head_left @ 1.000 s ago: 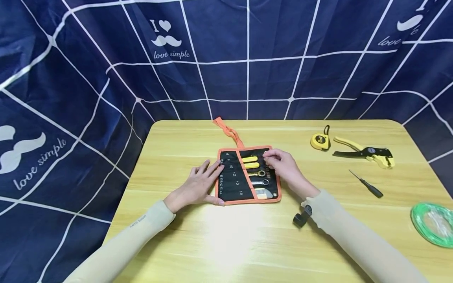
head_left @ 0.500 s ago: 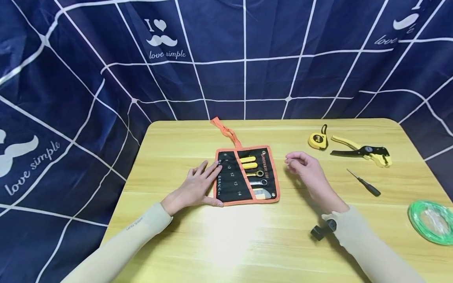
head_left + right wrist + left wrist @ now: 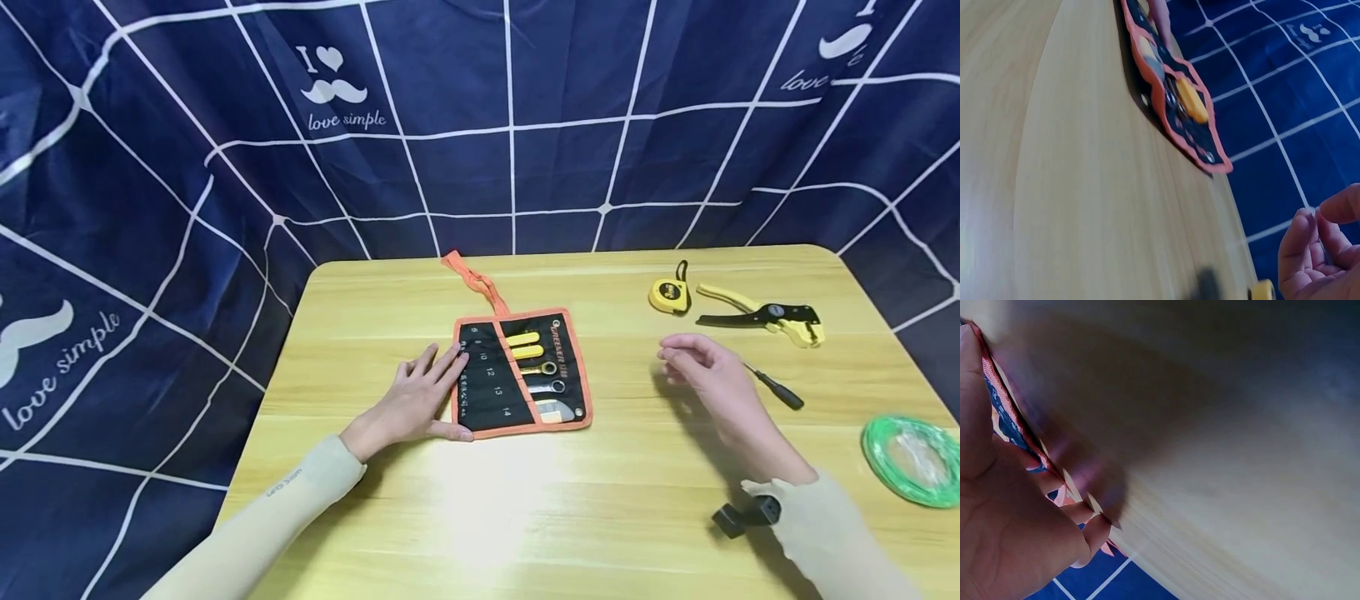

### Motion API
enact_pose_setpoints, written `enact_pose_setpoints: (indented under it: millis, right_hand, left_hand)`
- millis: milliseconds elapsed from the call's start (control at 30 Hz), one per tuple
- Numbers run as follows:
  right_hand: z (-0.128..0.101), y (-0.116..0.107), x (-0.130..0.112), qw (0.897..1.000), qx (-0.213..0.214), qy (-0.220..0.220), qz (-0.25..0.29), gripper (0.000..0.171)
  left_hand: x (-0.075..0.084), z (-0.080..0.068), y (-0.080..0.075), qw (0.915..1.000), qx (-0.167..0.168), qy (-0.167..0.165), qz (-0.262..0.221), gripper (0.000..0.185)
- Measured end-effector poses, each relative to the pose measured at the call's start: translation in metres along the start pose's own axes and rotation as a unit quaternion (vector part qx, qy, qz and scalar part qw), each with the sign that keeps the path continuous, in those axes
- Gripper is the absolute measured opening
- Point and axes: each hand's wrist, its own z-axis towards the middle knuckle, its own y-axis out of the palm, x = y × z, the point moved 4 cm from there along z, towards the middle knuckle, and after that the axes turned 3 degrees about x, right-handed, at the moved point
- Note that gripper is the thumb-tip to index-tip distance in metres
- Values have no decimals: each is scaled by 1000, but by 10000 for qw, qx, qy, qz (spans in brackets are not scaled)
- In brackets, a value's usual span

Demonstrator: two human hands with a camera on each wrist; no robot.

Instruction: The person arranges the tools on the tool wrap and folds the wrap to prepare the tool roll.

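A black tool pouch (image 3: 480, 396) with orange trim lies spread on the wooden table, its orange strap (image 3: 480, 285) stretching away from it. Its pockets hold two yellow handles (image 3: 528, 352), two ratchet wrenches (image 3: 547, 387) and a pale flat tool (image 3: 555, 412). My left hand (image 3: 416, 402) rests on the pouch's left edge, fingers spread and thumb at the near corner. To the right, my right hand (image 3: 712, 379) is over the table, apart from the pouch. In the right wrist view its fingers (image 3: 1297, 240) are loosely curled, with nothing visible between them and the thumb.
A yellow tape measure (image 3: 667, 295) and a yellow-and-black wire stripper (image 3: 776, 315) lie at the back right. Beside my right hand is a black-handled screwdriver (image 3: 780, 390). A green coil of wire (image 3: 888, 467) sits at the right. Blue cloth (image 3: 450, 167) hangs behind.
My right hand has drawn away from the pouch's right side and moved right, towards the screwdriver. My left hand stays on the pouch's left edge.
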Motion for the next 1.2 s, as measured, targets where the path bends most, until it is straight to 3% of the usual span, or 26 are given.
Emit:
enact_pose_setpoints:
  millis: [267, 500, 700, 1200]
  right_hand:
    - [-16, -49, 5, 9917, 515, 180, 1162, 17]
    - [-29, -86, 12, 9782, 1387, 67, 1545, 24]
    - [-39, -108, 23, 9670, 1858, 295, 1717, 25]
    - [-49, -122, 49, 9619, 1568, 981, 2014, 29]
  left_hand:
    - [0, 2, 2, 10000, -23, -17, 14, 125]
    - [1, 1, 4, 10000, -75, -52, -42, 126]
    - [0, -1, 4, 9999, -94, -65, -94, 126]
    - [3, 0, 0, 9995, -172, -43, 249, 126]
